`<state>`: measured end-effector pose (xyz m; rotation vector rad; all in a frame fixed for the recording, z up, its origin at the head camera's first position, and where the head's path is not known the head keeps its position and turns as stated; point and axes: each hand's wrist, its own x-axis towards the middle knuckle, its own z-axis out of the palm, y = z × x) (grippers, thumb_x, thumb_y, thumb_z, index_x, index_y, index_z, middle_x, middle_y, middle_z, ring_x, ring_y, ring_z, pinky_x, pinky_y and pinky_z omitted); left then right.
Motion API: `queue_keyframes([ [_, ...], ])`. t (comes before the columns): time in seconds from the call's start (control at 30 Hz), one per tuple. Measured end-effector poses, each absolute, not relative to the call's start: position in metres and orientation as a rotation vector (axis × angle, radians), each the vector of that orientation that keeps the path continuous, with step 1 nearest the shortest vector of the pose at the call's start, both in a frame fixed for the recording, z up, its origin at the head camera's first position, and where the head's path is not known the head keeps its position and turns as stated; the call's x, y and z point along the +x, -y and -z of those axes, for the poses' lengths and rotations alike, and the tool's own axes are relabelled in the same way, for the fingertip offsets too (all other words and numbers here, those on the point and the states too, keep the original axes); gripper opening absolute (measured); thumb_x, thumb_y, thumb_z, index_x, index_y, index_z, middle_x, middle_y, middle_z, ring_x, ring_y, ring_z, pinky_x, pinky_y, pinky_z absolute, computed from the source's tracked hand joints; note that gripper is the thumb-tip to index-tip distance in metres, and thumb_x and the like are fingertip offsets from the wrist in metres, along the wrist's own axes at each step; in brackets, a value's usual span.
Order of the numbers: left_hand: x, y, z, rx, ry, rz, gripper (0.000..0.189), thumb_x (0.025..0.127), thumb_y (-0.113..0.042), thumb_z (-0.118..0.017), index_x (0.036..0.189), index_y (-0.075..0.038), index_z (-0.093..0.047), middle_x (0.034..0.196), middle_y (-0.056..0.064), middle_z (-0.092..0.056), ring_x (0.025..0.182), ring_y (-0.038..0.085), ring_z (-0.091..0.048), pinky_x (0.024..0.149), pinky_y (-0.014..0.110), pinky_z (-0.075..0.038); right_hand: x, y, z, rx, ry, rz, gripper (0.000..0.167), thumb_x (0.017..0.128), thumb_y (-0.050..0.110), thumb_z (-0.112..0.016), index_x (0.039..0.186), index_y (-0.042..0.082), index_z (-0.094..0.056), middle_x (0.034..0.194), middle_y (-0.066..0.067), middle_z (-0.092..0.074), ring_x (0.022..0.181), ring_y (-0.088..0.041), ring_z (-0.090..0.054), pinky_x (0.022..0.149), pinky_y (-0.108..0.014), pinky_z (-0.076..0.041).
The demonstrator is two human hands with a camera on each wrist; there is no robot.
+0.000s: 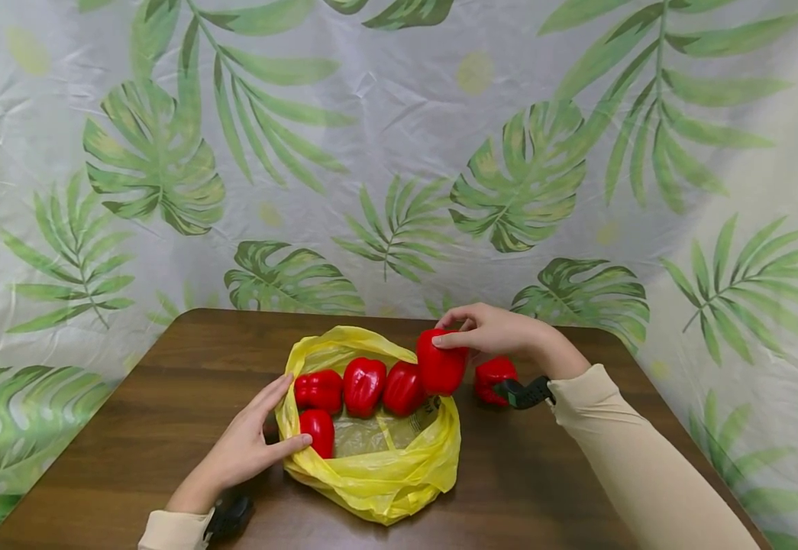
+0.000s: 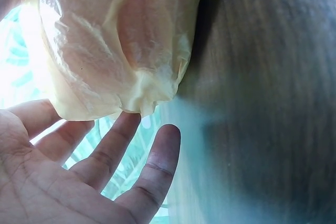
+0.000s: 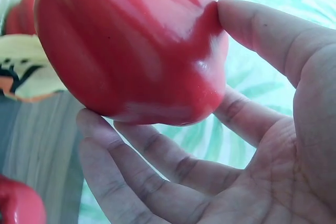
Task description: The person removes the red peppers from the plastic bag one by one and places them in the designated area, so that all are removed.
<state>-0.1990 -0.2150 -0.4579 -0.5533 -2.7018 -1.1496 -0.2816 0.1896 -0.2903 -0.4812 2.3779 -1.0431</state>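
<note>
My right hand (image 1: 491,334) pinches a red bell pepper (image 1: 442,362) between thumb and fingers, over the right rim of a yellow plastic bag (image 1: 399,485). Close up, the right wrist view has this glossy pepper (image 3: 136,51) with the thumb on one side and fingertips on the other. Several more red bell peppers (image 1: 364,387) lie inside the wide-mouthed bag, along its back and left. My left hand (image 1: 247,439) rests against the bag's left side, its thumb at the rim beside a pepper (image 1: 318,433). In the left wrist view, extended, spread fingers (image 2: 152,177) touch the bag's outside.
Another red bell pepper (image 1: 495,380) lies on the brown wooden table (image 1: 543,473) right of the bag, partly behind my right wrist. A leaf-patterned curtain (image 1: 399,153) hangs behind the table's back edge. Each wrist wears a black strap.
</note>
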Motion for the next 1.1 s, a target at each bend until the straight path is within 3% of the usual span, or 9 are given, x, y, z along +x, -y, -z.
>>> queue_keyframes([
  [0.1,-0.200,0.215,0.458,-0.548,2.703,1.149,0.097,0.089,-0.045,-0.086,0.165,-0.004,-0.041,0.170,0.023,-0.039,0.150,0.051,-0.046,0.106,0.066,-0.055,-0.284,-0.198,0.289,-0.481,-2.396,1.041,0.043,0.106,0.035,-0.069,0.138,0.006,-0.062,0.124,-0.017,-0.069,0.102,-0.024,-0.073,0.094,-0.043,-0.066],
  [0.37,-0.201,0.215,0.458,-0.529,2.729,1.137,0.098,0.089,-0.047,-0.086,0.166,-0.007,-0.040,0.171,0.022,-0.038,0.148,0.048,-0.050,0.093,0.047,-0.062,-0.286,-0.221,0.290,-0.471,-2.449,1.020,0.045,0.107,0.036,-0.068,0.139,0.006,-0.061,0.123,-0.017,-0.069,0.103,-0.025,-0.070,0.097,-0.047,-0.064],
  [0.53,-0.201,0.215,0.457,-0.526,2.731,1.130,0.098,0.089,-0.047,-0.085,0.166,-0.006,-0.040,0.171,0.022,-0.038,0.148,0.049,-0.050,0.092,0.046,-0.062,-0.288,-0.238,0.294,-0.442,-2.430,1.064,0.048,0.107,0.036,-0.067,0.142,0.004,-0.059,0.128,-0.019,-0.069,0.105,-0.023,-0.071,0.100,-0.050,-0.063],
  [0.73,-0.201,0.216,0.458,-0.525,2.737,1.127,0.098,0.089,-0.047,-0.085,0.166,-0.006,-0.040,0.171,0.022,-0.038,0.148,0.048,-0.050,0.092,0.044,-0.062,-0.292,-0.261,0.298,-0.433,-2.454,1.057,0.051,0.109,0.037,-0.065,0.146,0.003,-0.057,0.125,-0.017,-0.071,0.100,-0.021,-0.071,0.090,-0.041,-0.065],
  [1.1,-0.202,0.215,0.459,-0.529,2.732,1.141,0.097,0.089,-0.047,-0.085,0.166,-0.007,-0.040,0.171,0.022,-0.038,0.149,0.048,-0.049,0.093,0.045,-0.063,-0.289,-0.287,0.302,-0.367,-2.498,1.032,0.058,0.109,0.041,-0.063,0.150,0.001,-0.053,0.125,-0.017,-0.070,0.097,-0.022,-0.070,0.087,-0.039,-0.064],
])
